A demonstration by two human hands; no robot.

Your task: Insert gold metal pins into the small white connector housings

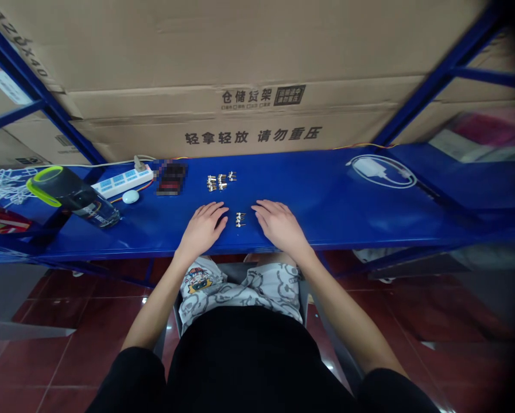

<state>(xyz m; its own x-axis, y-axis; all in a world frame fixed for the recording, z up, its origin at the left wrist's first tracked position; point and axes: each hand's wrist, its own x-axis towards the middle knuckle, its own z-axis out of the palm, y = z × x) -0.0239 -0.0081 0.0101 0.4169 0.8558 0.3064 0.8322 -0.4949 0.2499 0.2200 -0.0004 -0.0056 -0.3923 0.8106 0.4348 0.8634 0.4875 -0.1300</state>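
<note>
My left hand [204, 226] rests palm down on the blue shelf top [326, 195], fingers stretched out and holding nothing. Opposite it, my right hand [279, 225] lies flat in the same way, also without anything in it. Between the two hands sits a small row of white pieces with brass-coloured pins [239, 219], touched by neither hand. Farther back, a group of similar small white and brass pieces [216, 182] stands in short columns, apart from my fingers. Their exact kind is too small to make out.
At left are a dark bottle [89, 201] with a green loop, a white power strip [123, 182], a white oval object [130, 197] and a blurred dark item [171, 178]. A coiled white cable [384, 171] lies right. A cardboard box [252, 69] stands behind.
</note>
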